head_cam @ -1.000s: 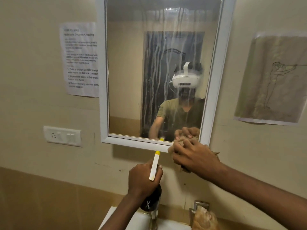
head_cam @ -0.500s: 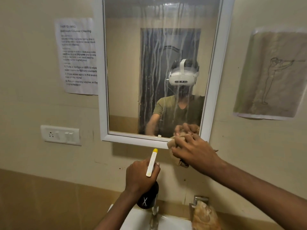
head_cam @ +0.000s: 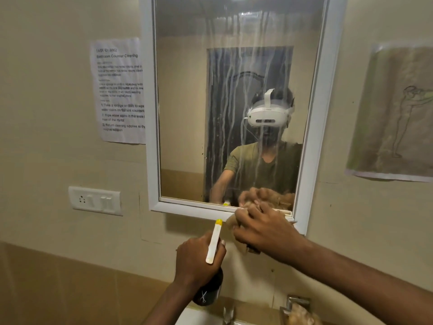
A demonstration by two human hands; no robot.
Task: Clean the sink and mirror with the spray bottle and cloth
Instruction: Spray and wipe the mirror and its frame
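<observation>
A white-framed mirror [head_cam: 182,102] hangs on the beige wall, streaked with runs of liquid down its middle. My right hand [head_cam: 264,229] presses a tan cloth [head_cam: 230,222] against the lower right part of the mirror frame. My left hand [head_cam: 198,259] grips a dark spray bottle [head_cam: 208,294] with a white and yellow nozzle, held below the mirror and pointing up. The white sink [head_cam: 199,317] shows only at the bottom edge, under the bottle.
A tap [head_cam: 228,314] and a metal soap holder [head_cam: 296,306] with a brownish lump sit at the bottom. A printed paper sheet [head_cam: 119,90] and a switch plate [head_cam: 95,200] are left of the mirror, a drawing [head_cam: 393,113] on the right.
My right hand with the cloth has risen slightly onto the mirror's bottom edge. The view has shifted a little; the left hand and bottle stay where they were.
</observation>
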